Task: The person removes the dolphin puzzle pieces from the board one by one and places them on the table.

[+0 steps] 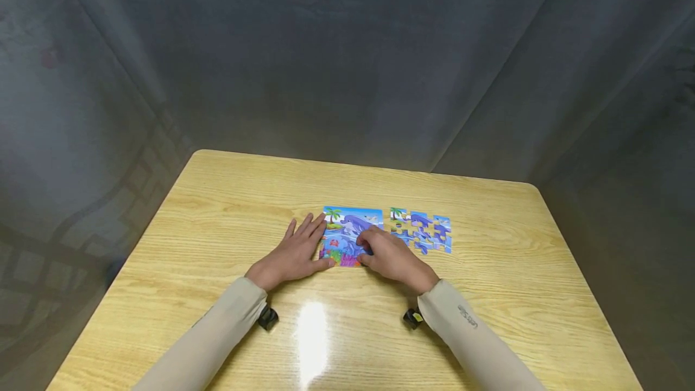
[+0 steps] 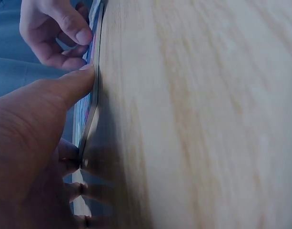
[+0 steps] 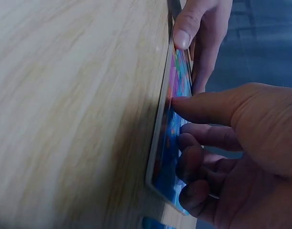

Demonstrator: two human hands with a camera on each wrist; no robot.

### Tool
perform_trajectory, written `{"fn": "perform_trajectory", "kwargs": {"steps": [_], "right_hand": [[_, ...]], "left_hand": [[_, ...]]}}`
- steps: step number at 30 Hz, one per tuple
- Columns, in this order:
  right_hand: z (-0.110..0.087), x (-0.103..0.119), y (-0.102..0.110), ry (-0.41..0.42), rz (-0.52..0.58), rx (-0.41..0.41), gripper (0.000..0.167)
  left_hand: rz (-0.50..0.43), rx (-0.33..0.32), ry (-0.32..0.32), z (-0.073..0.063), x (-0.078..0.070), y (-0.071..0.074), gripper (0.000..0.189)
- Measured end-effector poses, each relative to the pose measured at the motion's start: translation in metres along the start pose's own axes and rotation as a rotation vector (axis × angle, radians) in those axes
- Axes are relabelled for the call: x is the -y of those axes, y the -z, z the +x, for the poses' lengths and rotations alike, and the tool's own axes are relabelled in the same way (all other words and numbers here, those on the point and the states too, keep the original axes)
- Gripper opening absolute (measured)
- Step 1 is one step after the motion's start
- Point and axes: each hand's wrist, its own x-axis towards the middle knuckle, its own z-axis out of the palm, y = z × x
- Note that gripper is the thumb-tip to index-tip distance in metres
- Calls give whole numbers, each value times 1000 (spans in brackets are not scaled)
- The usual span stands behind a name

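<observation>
A dolphin picture puzzle board point(image 1: 355, 212) lies flat on the wooden table. My left hand point(image 1: 295, 255) rests at its left side, fingers spread and straight, with the thumb point(image 2: 81, 83) on the near edge. Over the board's lower right part is my right hand point(image 1: 393, 256). Its thumb point(image 3: 188, 106) touches the picture while the other fingers bend loosely close to the surface. A gap shows between thumb and forefinger, and no loose piece is visible there. Right of the board lie several jigsaw pieces point(image 1: 442, 240) with dolphin and palm parts, loosely arranged.
The wooden table point(image 1: 233, 198) has rounded far corners, and a grey curtain point(image 1: 347, 65) hangs behind it. A bright light reflection falls on the tabletop between the forearms. Black wrist cameras sit under both sleeves point(image 1: 217, 330).
</observation>
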Motion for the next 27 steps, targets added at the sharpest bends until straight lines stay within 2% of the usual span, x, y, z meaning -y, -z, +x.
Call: {"fn": "perform_trajectory", "kwargs": {"steps": [8,15,21,27], "right_hand": [[8,8,2,-54,25,80,27],[15,3,3,-79,138,125,26],[16,-4,1,-59,214,136,27],[15,-5,2,-59,217,114,29]], "left_hand": [[0,-2,-6,0,0,0,98],[-4,2,1,0,0,-1,98],[-5,0,3,0,1,-1,98],[-8,1,-4,0,1,-1,98]]}}
